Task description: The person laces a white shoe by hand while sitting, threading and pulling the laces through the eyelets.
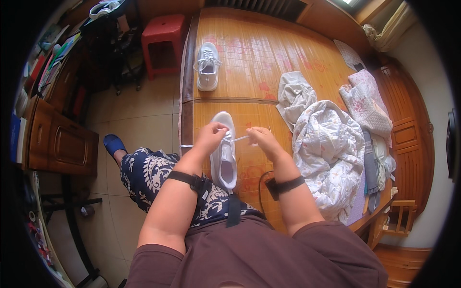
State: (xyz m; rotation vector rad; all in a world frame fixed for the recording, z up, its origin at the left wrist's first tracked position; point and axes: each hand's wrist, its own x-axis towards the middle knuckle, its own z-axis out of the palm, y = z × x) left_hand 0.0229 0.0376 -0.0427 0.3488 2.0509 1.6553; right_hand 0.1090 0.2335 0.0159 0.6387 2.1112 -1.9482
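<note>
White lace (240, 138) runs from the nearer shoe (220, 158), lying on the brown mat (254, 53), to the right hand (264, 141), pinched closed on it. I can't tell whether the curled left hand (211, 138) grips anything. I judge lace limp, light, best pinched near its tip.

Looks like somebody's bedroom at home tbh. A mat-covered bed (259, 53) is taking up the middle, a floral quilt (329, 153) is lying bunched at center right, a panelled wooden headboard (408, 127) is standing far right, and a curtain (396, 29) is hanging upper right. Wooden cabinet's (65, 144) sitting left.
</note>
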